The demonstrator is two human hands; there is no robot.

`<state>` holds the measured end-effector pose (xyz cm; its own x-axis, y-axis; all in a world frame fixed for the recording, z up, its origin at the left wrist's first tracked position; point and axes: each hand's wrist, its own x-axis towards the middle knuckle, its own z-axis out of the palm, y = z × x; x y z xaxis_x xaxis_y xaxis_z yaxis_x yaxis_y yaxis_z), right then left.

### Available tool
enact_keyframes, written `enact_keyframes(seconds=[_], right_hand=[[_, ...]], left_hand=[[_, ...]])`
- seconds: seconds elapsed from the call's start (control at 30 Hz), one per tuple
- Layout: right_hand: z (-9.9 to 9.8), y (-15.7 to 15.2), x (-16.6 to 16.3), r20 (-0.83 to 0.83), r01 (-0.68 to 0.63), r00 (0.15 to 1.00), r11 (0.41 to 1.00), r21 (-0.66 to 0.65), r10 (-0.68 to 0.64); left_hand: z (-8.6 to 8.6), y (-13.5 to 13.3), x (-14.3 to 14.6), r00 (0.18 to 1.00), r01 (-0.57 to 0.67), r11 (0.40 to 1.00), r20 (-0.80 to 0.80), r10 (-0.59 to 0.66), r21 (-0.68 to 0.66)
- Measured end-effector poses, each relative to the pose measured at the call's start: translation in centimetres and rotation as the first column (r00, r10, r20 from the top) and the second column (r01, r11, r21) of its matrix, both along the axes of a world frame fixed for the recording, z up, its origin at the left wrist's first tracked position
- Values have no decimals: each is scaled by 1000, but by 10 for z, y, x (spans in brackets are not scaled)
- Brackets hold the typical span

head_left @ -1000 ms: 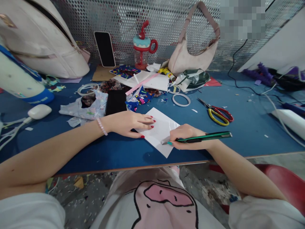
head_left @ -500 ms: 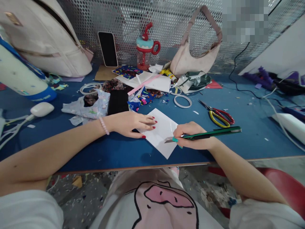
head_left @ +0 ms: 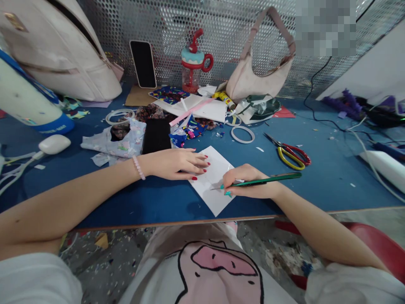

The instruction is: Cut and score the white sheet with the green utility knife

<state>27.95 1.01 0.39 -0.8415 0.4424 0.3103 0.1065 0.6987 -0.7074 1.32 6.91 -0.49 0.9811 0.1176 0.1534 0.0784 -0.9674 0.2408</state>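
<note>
Head view: right hand (head_left: 249, 181) gripping knife (head_left: 268, 180)

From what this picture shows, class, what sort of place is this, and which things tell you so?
Probably a craft workbench: fabric scraps, tape rings and scissors litter the blue table, while the right hand runs a green craft knife over white card.

Blue-topped work table (head_left: 316, 185) with a thin wooden front edge. White rectangular card sheet (head_left: 211, 185) lies flat on it, under both hands. Red-and-yellow-handled scissors (head_left: 289, 153) just beyond the knife-holding hand. White tape ring (head_left: 242, 134) beyond the card. Pale printed fabric scraps (head_left: 115, 143) and black rectangular pad (head_left: 156, 135) beyond the pressing hand. White oval mouse (head_left: 54, 144) well outward of that wrist.
</note>
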Motion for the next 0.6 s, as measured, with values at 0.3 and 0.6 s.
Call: enact_keyframes(seconds=[0.3,0.6], right_hand=[[0,0,-2,5,34,999,998,-49,-34],[-2,-1,-5,17,77,997,993,-94,-76]], left_hand=[[-1,-1,7,994,-89,988,70,81,125],[-4,-17,13,993,-111,989,-13,113,93]])
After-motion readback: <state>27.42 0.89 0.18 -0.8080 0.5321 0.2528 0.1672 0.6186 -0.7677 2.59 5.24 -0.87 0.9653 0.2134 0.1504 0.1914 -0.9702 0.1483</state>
